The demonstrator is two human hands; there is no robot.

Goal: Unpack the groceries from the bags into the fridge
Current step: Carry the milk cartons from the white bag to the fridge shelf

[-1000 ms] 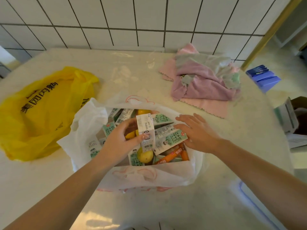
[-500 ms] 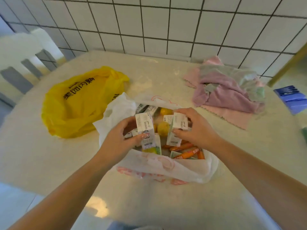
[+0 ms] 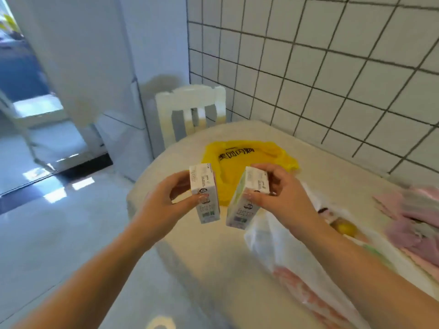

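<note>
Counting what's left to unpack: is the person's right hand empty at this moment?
No, the right hand grips a small white drink carton lifted above the white plastic bag, while the left hand holds another.

Left hand (image 3: 164, 205): you grip a small white drink carton (image 3: 204, 193) (upright).
Right hand (image 3: 282, 198): you grip a second, tilted white carton (image 3: 247, 198).

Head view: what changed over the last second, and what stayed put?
The right hand took hold of a second carton, and both hands lifted their cartons out of the white bag; the left hand kept its carton. The view swung left. The yellow bag stayed on the table.
</note>
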